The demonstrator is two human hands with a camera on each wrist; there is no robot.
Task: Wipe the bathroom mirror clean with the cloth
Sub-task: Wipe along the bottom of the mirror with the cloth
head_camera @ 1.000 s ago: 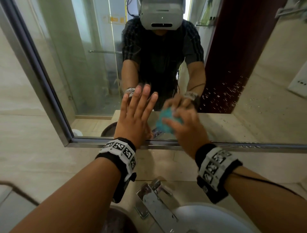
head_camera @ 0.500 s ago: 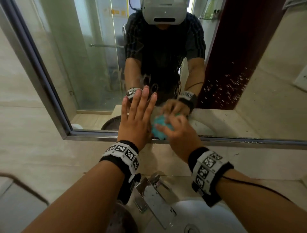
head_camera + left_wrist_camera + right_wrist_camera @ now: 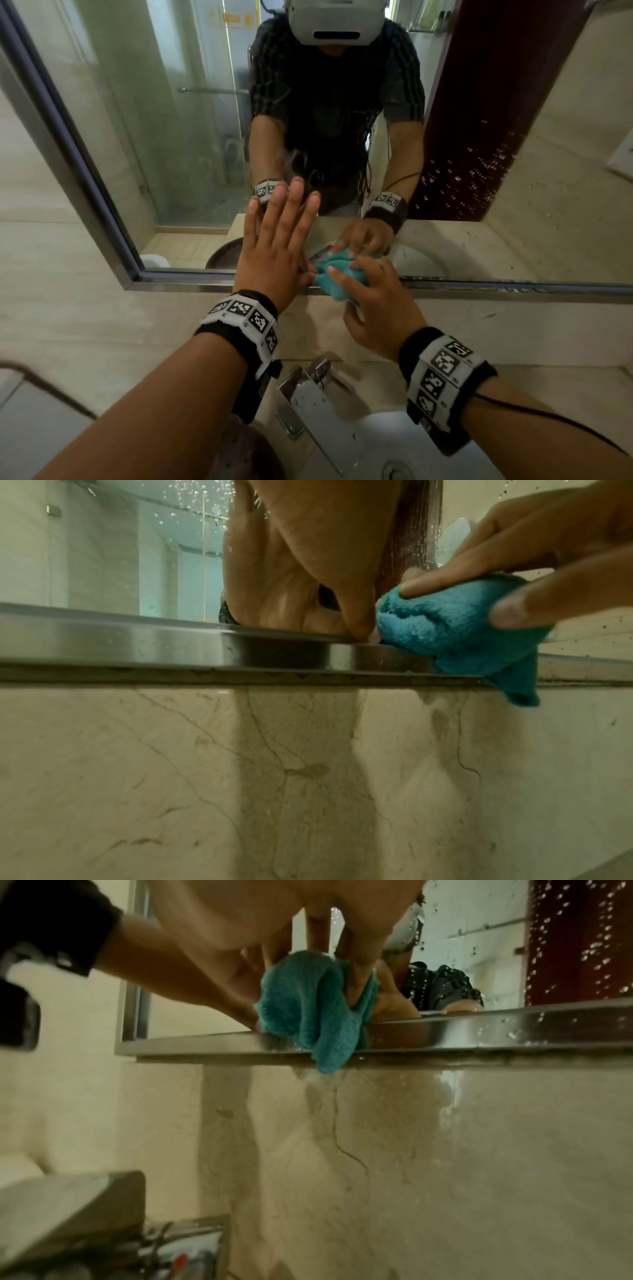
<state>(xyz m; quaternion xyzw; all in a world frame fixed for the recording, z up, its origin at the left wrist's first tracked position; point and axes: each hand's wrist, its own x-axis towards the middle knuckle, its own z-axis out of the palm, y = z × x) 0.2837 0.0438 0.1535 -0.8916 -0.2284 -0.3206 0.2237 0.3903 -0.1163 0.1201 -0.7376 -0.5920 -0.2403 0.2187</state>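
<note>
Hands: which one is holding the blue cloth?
The right hand. It holds the bunched teal cloth at the mirror's bottom edge, while the left hand presses flat and holds nothing.

Beige marble counter (image 3: pixel 565 387) — carries a white basin (image 3: pixel 376 442) (chrome faucet (image 3: pixel 308 394) beside).

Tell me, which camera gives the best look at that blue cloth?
The left wrist view: the cloth fills the frame sharply, bunched under the right hand's fingers against the mirror's bottom frame. The right wrist view shows it blurrier, a corner hanging below the frame. The head view shows little, mostly hidden by the hand.
</note>
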